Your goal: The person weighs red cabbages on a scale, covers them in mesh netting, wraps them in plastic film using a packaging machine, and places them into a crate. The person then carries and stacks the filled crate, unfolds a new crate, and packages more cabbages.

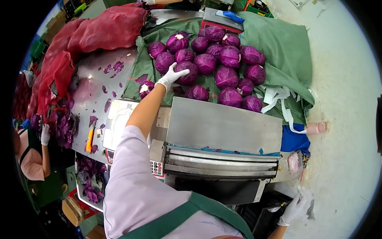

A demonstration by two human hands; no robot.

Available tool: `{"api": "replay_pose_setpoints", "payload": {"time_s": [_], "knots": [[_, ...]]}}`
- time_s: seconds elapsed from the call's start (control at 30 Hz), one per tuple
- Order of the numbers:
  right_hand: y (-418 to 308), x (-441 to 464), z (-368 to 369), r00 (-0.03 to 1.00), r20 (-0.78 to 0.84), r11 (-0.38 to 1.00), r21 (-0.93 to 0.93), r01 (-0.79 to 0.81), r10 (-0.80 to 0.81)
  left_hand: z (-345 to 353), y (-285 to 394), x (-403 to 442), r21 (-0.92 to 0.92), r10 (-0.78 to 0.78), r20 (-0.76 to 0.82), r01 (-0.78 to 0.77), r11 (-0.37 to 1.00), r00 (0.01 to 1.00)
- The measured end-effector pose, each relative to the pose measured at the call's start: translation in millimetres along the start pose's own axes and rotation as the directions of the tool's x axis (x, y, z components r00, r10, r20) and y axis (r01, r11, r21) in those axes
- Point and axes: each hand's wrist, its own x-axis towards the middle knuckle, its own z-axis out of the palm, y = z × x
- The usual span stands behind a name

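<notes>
Looking toward twelve o'clock, we see a round, deep-purple cabbage (pixel 188 75), its outer leaves wrapped tight, lying on a green cloth (pixel 133 85) at the near edge of a heap of other cabbages (pixel 230 57). A smaller one (pixel 144 91) lies at its eight o'clock, showing a pale cut stem end. Our left arm reaches forward from seven o'clock, forearm bare below a pale sleeve (pixel 131 159), passing over a white scale (pixel 116 119). The gloved left hand (pixel 172 77) rests on the cabbage from its nine o'clock side, thumb spread away from the fingers and laid over the top; whether they grip, we cannot tell. Our right hand (pixel 296 205) (gloved too, and blurred) is out at four o'clock, well apart from the heap, and we cannot make out its fingers.
</notes>
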Motion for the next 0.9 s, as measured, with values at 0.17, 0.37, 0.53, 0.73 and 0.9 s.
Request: {"api": "replay_pose_setpoints", "payload": {"time_s": [0.17,0.37,0.53,0.73,0.9], "knots": [[1.0,-7.1,-0.7,1.0,0.005,1.0,-0.01,0.017,-0.017,32.5,31.4,-29.1,0.643,0.339,-0.131,-0.181,0.744,0.932],[-1.5,-18.8,-0.4,0.996,-0.031,0.995,-0.057,0.085,-0.087,32.7,33.6,-37.3,0.676,0.369,-0.07,-0.228,0.701,0.927],[-2.7,-16.1,-5.2,0.976,-0.03,0.972,-0.1,0.211,-0.214,8.7,55.9,-70.9,0.011,0.142,-0.087,-0.141,0.99,0.986],[8.2,37.3,27.8,0.939,0.017,0.939,0.004,0.344,-0.344,-33.8,122.6,-198.3,0.657,0.697,0.127,-0.586,0.474,0.706],[54.8,132.3,113.2,0.936,0.065,0.92,0.218,0.325,-0.346,-55.1,125.9,-300.7,0.902,0.59,0.063,-0.298,0.311,0.805]]}}
